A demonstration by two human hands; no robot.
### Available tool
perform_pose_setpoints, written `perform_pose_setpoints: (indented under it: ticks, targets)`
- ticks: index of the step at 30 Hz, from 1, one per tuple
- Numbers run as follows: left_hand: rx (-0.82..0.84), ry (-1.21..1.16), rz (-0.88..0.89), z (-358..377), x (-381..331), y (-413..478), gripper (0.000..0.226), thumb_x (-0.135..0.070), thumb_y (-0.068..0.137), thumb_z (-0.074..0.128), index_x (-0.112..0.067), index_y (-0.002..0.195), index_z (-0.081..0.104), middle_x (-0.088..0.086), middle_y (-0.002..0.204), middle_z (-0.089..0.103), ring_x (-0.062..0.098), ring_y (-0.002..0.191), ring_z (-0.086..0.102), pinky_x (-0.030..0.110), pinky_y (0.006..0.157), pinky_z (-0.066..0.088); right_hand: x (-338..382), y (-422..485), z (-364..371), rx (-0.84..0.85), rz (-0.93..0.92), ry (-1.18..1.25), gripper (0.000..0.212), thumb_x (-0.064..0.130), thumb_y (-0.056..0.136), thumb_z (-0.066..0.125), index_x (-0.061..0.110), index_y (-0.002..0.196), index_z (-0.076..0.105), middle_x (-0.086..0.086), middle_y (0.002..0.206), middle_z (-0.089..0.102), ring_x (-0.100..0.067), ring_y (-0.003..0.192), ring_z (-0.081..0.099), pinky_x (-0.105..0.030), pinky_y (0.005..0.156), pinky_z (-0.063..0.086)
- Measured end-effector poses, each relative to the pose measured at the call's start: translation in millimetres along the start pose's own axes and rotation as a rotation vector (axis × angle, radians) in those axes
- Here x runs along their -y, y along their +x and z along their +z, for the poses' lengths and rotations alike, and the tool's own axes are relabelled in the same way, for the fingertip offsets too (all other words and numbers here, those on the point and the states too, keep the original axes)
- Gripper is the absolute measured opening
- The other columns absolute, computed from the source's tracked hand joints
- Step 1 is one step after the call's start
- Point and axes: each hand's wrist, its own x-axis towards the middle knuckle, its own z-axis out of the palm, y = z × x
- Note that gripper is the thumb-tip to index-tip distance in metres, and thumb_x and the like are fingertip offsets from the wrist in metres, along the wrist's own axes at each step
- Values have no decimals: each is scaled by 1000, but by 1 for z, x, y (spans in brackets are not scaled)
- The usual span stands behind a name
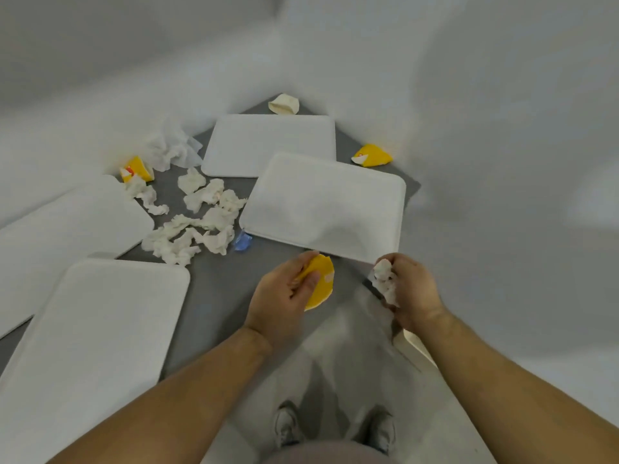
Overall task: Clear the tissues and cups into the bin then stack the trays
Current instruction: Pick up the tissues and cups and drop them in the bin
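Left hand (pixel 281 293) is curled round a crushed yellow cup (pixel 323 283), right hand (pixel 412 289) round a tissue wad (pixel 385 279), both held at the near edge of the tray (pixel 321 205). What seems the bin liner (pixel 355 333) is seen just beneath them; loose tissues (pixel 197 226) are strewn left of that tray.

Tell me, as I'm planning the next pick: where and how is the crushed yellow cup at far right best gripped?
Probably pinch the crushed yellow cup across its flattened middle, coming from above: it lies on its side, squashed, with the far tray close on its left.
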Motion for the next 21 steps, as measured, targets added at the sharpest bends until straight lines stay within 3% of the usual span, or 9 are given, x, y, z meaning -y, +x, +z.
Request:
perform_pose_setpoints:
  ticks: [2, 4, 6, 8, 10, 12, 14, 18, 21]
  targets:
    - [28, -17, -26, 30, -17, 8, 37, -38, 93, 59, -31, 130, 64, -15, 111, 70, -4, 101, 65, 18, 86, 51, 3, 1, -37, 11, 72, 187, 7, 19, 67, 52, 18, 65, 58, -4, 63, 45, -17, 49, 44, -28, 49, 17]
    - [66, -23, -50, 61, -34, 15, 36, -32, 85, 59, -32, 121, 60, -12, 98, 69, 3, 90, 65, 22, 74, 53, 2, 2, -77, 68, 102, 314, 9, 22, 76, 50, 21, 66, 49, 0, 62, 40, -16, 48, 41, -24, 45, 21]
    - [96, -28, -60, 95, -48, 19, 37, -25, 76, 59, -28, 112, 53, -9, 88, 66, 7, 78, 64, 23, 64, 51, 0, 2, -115, 161, 94, 386, 13, 13, 76, 49, 19, 69, 40, -2, 67, 33, -18, 55, 30, -28, 47, 22]
    - [134, -26, -62, 128, -59, 22, 35, -25, 72, 58, -25, 105, 49, -6, 80, 61, 8, 66, 58, 25, 57, 47, -6, 3, -153, 152, 78, 391, 23, -3, 66, 46, 16, 80, 43, -7, 75, 35, -23, 65, 22, -35, 58, 17]
    - [181, -4, -91, 161, -65, 24, 32, -24, 70, 60, -26, 100, 50, -5, 77, 60, 6, 63, 56, 24, 55, 46, -19, 7, -190, 27, 85, 325, 44, -15, 64, 39, 13, 97, 48, -10, 83, 43, -23, 66, 36, -36, 58, 25]
    - [226, 5, -156, 193, -65, 25, 26, -26, 73, 67, -32, 95, 55, -8, 78, 64, 4, 68, 60, 20, 57, 48, -39, 12, -219, -85, 82, 303, 51, -22, 74, 36, 6, 114, 50, -13, 94, 53, -22, 73, 55, -34, 61, 40]
    - [278, -35, -258, 224, -58, 28, 22, -29, 74, 71, -35, 92, 62, -13, 82, 68, 4, 74, 64, 21, 63, 54, -64, 22, -242, -160, 84, 329, 53, -22, 81, 37, 5, 124, 51, -17, 104, 58, -25, 81, 61, -31, 64, 49]
    - [376, -110, -523, 295, -20, 37, 30, -27, 68, 66, -24, 97, 72, 1, 93, 72, 25, 92, 70, 52, 82, 61, -132, 51, -280, -269, 159, 543, 52, -22, 86, 47, 5, 131, 55, -20, 122, 64, -34, 109, 65, -37, 81, 57]
    - [425, -139, -648, 351, 19, 48, 37, -25, 64, 62, -22, 100, 70, 8, 102, 71, 32, 98, 69, 56, 87, 59, -187, 81, -294, -350, 162, 667, 41, -16, 90, 58, 5, 124, 63, -18, 121, 69, -28, 107, 71, -32, 80, 60]
